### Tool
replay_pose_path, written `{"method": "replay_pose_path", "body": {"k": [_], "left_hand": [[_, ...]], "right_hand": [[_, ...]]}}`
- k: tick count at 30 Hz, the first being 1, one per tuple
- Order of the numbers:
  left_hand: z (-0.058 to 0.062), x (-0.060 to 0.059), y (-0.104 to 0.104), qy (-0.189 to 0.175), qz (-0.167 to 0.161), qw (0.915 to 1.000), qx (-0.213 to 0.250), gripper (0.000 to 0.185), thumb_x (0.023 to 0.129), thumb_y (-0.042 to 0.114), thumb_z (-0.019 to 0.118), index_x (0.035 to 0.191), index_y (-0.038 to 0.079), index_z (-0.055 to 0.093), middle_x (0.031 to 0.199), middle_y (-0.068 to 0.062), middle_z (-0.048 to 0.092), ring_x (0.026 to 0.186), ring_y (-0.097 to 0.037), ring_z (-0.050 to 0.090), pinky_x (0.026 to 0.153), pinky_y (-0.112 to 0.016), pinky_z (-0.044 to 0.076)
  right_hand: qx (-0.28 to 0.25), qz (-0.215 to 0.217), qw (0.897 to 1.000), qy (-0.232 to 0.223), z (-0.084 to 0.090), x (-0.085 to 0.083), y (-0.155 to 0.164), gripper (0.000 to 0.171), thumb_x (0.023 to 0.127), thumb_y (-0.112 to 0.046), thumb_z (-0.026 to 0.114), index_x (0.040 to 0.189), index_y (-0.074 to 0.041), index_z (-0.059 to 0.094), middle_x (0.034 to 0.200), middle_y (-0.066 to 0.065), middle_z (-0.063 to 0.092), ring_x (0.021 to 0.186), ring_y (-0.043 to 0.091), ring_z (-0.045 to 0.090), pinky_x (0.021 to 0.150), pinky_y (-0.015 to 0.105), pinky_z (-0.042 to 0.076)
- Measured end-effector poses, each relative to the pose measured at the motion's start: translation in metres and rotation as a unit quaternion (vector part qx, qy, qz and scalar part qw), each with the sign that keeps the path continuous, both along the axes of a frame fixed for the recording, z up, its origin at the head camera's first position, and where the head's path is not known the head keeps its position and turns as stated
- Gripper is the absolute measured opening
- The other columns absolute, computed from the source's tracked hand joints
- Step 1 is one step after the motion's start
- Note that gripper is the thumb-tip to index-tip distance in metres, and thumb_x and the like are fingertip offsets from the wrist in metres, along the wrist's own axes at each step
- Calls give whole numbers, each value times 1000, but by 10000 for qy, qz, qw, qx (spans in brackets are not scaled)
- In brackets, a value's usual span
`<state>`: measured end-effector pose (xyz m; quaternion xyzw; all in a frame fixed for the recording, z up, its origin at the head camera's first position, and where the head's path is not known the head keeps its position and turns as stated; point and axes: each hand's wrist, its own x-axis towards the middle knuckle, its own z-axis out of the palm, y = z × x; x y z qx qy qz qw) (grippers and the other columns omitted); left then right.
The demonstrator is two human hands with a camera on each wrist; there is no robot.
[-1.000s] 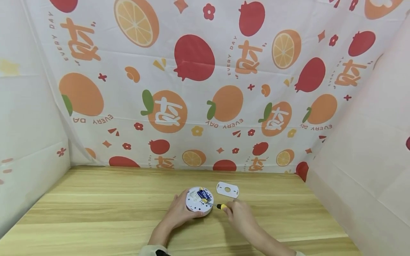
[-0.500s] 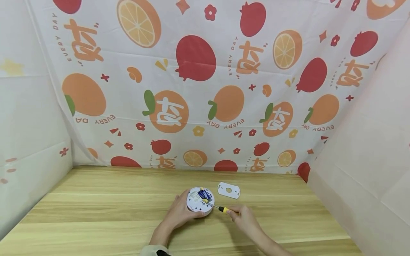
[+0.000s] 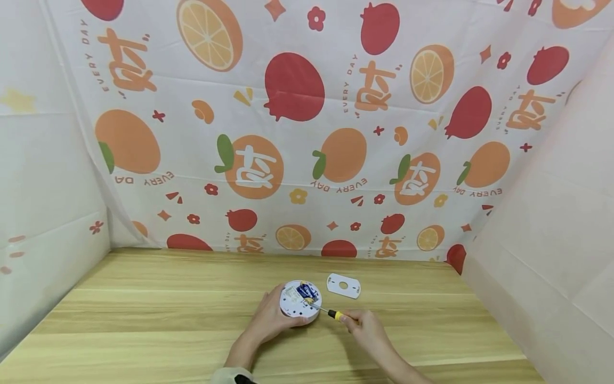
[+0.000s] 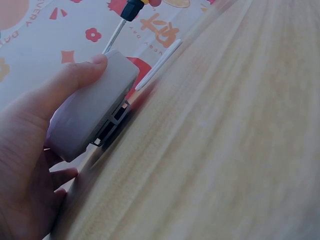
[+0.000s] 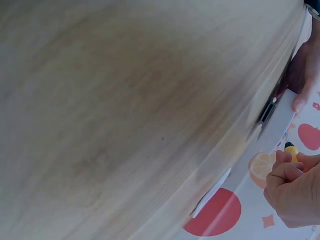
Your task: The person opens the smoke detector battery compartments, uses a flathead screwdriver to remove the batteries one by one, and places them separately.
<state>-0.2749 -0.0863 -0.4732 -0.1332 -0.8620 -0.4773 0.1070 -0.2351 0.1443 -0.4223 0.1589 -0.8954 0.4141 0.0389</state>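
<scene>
A round white device (image 3: 299, 302) lies on the wooden table (image 3: 144, 320) with its back up, a blue battery (image 3: 305, 290) showing in its open compartment. My left hand (image 3: 270, 319) grips the device's rim from the left; in the left wrist view the thumb lies on the device (image 4: 90, 115). My right hand (image 3: 365, 326) holds a small screwdriver (image 3: 329, 312) with a yellow and black handle, its tip on the device near the battery. The right wrist view shows that hand (image 5: 292, 187) curled round the screwdriver (image 5: 290, 148).
A flat white oval plate (image 3: 343, 285) with a centre hole lies just behind and right of the device. Fruit-patterned cloth (image 3: 307, 128) hangs behind, with pale cloth walls at both sides. Bare wood lies left and front of the hands.
My right hand has drawn back to the right, and the screwdriver's shaft now reaches out to the device's battery compartment. The left hand and device have stayed put.
</scene>
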Motion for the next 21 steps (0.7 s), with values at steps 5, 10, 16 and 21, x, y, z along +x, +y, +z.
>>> {"method": "replay_pose_path", "body": {"k": [5, 10, 16, 21], "left_hand": [[1, 0, -1, 11, 8, 10000, 18, 99, 57, 46, 82, 131, -4, 40, 127, -17, 48, 121, -37, 39, 106, -54, 12], [0, -2, -3, 0, 26, 10000, 78, 98, 58, 45, 82, 131, -4, 39, 127, -17, 48, 121, -36, 39, 107, -53, 12], [-1, -3, -2, 100, -13, 9999, 66, 97, 57, 46, 82, 130, -3, 41, 124, -15, 50, 118, -35, 42, 106, -54, 14], [-3, -3, -1, 44, 35, 10000, -16, 101, 57, 47, 82, 132, -4, 38, 125, -17, 48, 118, -36, 41, 105, -54, 18]], "right_hand": [[-46, -45, 10000, -28, 1, 0, -2, 19, 88, -9, 60, 94, 6, 69, 63, 3, 55, 47, 3, 35, 39, 16, 27], [72, -77, 9999, -17, 2, -1, -3, 20, 88, -10, 60, 96, 6, 69, 62, 2, 54, 46, 2, 34, 38, 15, 26], [113, -86, 9999, -99, 2, 1, -1, 20, 88, -10, 59, 98, 5, 69, 63, 1, 54, 47, 3, 35, 39, 16, 28], [175, -49, 9997, -137, 6, 1, 1, 21, 89, -13, 60, 97, 3, 69, 58, -2, 49, 44, 3, 31, 37, 15, 24]]}}
